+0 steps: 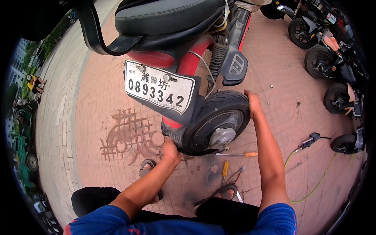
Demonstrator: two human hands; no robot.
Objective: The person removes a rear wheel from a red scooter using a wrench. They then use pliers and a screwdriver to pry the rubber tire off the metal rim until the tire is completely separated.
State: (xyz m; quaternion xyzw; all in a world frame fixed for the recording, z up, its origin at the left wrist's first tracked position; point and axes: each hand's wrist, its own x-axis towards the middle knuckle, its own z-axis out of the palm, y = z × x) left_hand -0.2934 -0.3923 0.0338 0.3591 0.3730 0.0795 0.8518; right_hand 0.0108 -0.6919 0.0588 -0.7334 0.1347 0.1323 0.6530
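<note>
The rear wheel (215, 126) of a red and black electric scooter leans beneath the tail, its metal hub facing right. My right hand (253, 105) grips the tyre at its upper right, fingers against the tread. Low on the tyre's left side is my left hand (171, 151), closed around the edge, its fingertips partly hidden. Above the wheel are a white licence plate (159, 85), a red tail lamp (152, 58) and a coil-spring shock absorber (218, 58). A thin cable runs down beside the wheel.
An orange-handled screwdriver (250, 154), a yellow-handled tool (225, 168) and a red-handled tool (239, 173) lie by my feet. An air gun (309, 141) with a green hose (322, 178) is at right, near parked scooters (319, 62). Small metal part (271, 85) on the paving. Wet patch (131, 135) at left.
</note>
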